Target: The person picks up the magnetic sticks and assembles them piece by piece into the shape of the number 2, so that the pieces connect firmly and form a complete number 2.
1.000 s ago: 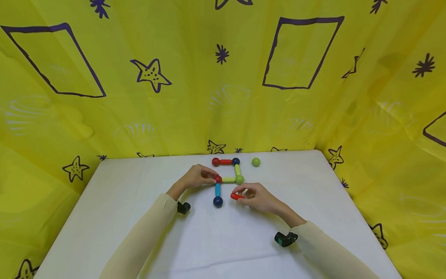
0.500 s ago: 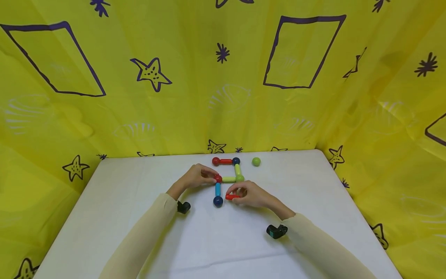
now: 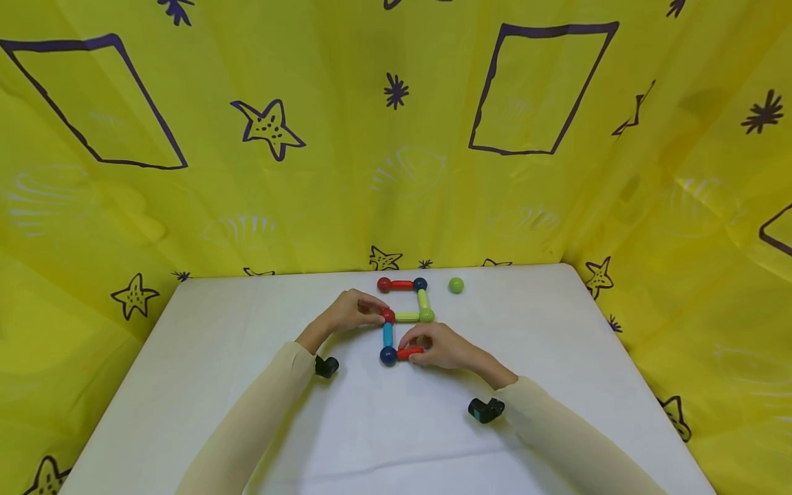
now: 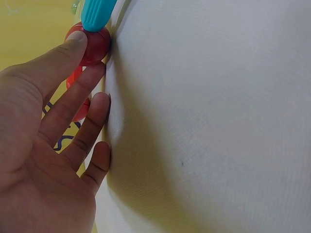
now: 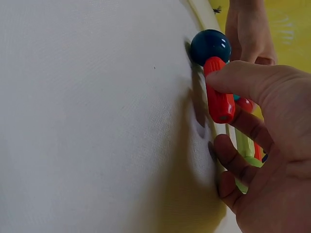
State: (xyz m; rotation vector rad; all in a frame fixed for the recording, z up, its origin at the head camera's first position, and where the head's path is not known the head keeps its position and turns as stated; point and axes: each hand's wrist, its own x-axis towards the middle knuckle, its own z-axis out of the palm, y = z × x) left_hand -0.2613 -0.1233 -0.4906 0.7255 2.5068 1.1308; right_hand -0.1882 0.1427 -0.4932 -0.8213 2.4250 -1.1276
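My left hand (image 3: 346, 313) pinches a red ball (image 4: 100, 47) between thumb and fingers, its other fingers loosely extended by the tabletop. From that ball a light blue rod (image 3: 388, 335) runs toward me to a dark blue ball (image 5: 210, 46). My right hand (image 3: 448, 347) pinches a red rod (image 5: 221, 104), one end of which meets the dark blue ball. A yellow-green rod (image 3: 407, 317) joins the held red ball to a green ball (image 3: 427, 315). Beyond it, a second yellow-green rod (image 3: 423, 298), another dark blue ball (image 3: 420, 283) and another red rod (image 3: 402, 285) continue the chain.
The chain's far end is a second red ball (image 3: 383, 284). A loose green ball (image 3: 456, 285) lies apart at the back. All of it rests on a white-covered table (image 3: 247, 302), with a yellow patterned curtain (image 3: 334, 192) behind and at both sides.
My right hand has moved left with the red rod, and the rod's end now meets the near dark blue ball. My left hand keeps its place on the red ball.
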